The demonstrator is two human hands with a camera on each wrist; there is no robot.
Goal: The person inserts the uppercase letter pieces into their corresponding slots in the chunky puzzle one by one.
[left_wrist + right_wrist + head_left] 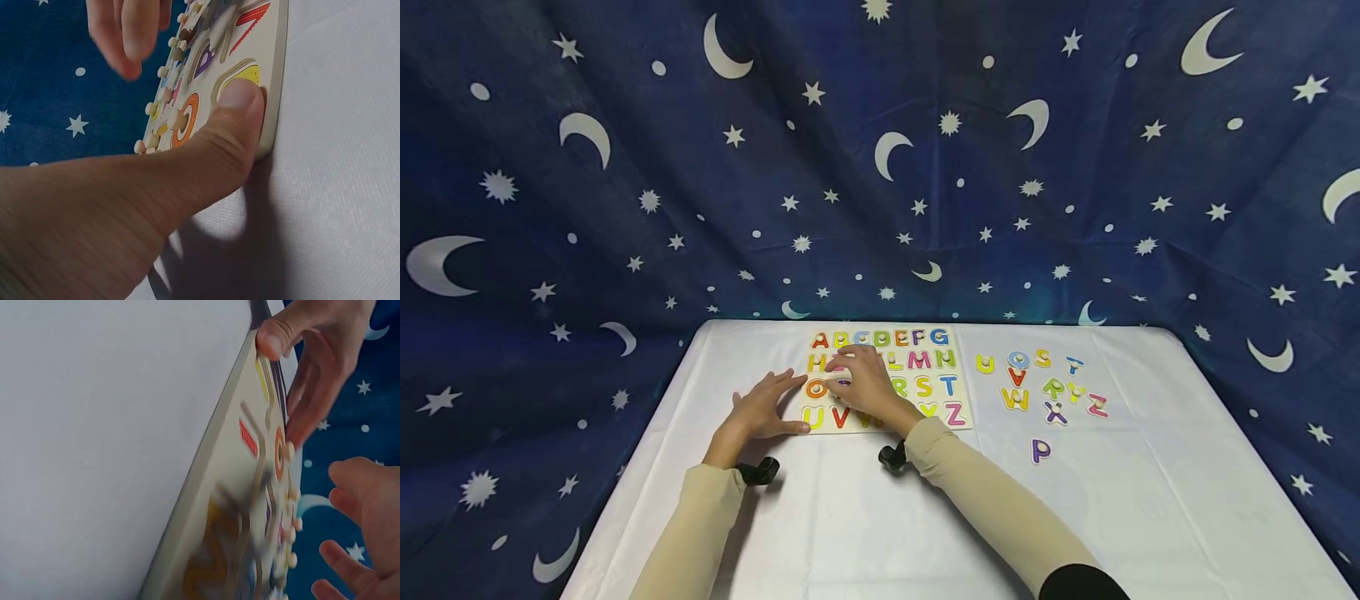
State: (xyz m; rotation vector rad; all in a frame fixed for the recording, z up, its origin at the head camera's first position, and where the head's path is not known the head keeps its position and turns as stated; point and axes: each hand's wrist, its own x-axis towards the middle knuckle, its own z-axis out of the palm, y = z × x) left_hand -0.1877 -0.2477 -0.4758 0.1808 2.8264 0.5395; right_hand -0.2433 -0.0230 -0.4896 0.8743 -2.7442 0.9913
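A wooden alphabet puzzle board [964, 402] lies at the far side of the table, with knobbed letters in its upper rows. My left hand [765, 408] steadies the board's left side, and its thumb [240, 97] presses the near left corner beside the yellow U recess. Over the left middle of the board, my right hand [872, 383] hovers with fingers apart and nothing between them. The orange O [189, 128] sits in its slot with its knob up. Just past it, the purple P recess [204, 59] shows its printed picture. Part of the board is hidden under the right hand.
Loose letters lie right of the board, among them an orange W [1015, 400], a purple X [1056, 413] and a pink Z [1097, 406]. A purple P [1041, 451] lies nearer. Behind the white-covered table [865, 533] hangs a starry blue curtain [850, 167].
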